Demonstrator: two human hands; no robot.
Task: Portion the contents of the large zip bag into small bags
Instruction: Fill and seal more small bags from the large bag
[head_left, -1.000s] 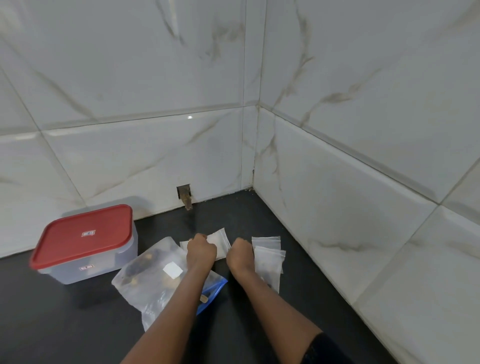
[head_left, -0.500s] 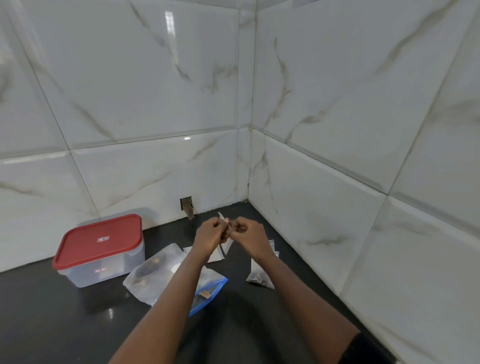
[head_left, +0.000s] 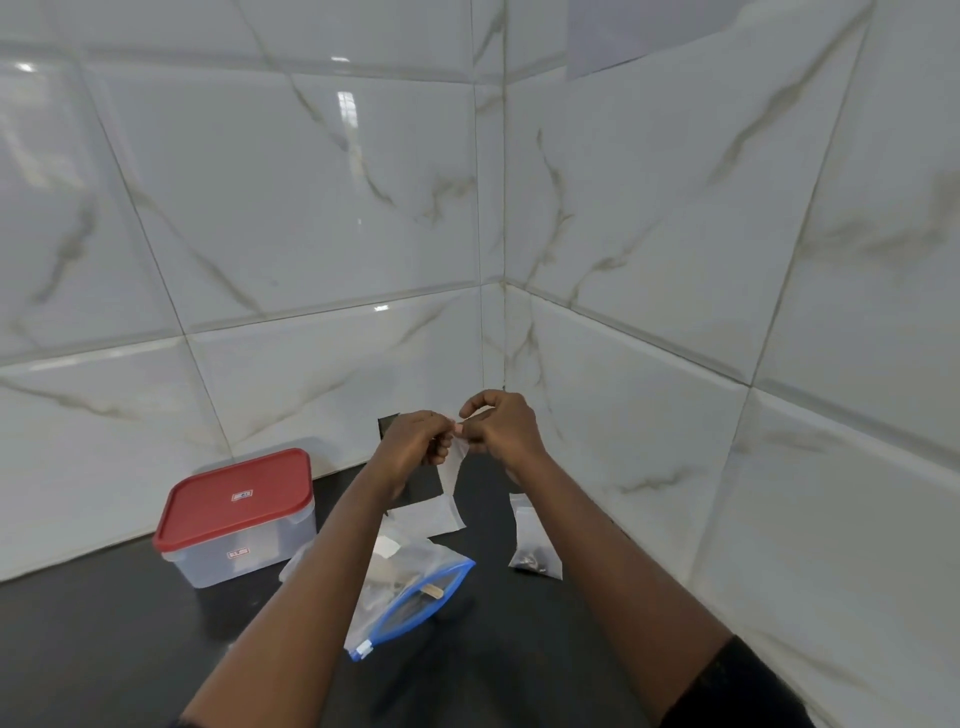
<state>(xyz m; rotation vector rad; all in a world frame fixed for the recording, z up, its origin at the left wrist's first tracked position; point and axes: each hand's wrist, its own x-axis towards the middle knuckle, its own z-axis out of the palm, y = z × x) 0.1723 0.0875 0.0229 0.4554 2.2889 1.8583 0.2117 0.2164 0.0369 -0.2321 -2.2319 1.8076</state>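
Above the dark desk (head_left: 519, 670), in our head view, our left hand (head_left: 415, 449) and right hand (head_left: 501, 431) pinch the top of one small clear bag (head_left: 451, 470), which hangs empty between them. We judge we are prising its mouth open; filling comes next. Below lies the large zip bag (head_left: 410, 592), blue-edged, beside flat spare bags (head_left: 428, 517). One filled small bag (head_left: 532, 545) rests right. Contents are too blurred to name; our left forearm hides part of the big bag.
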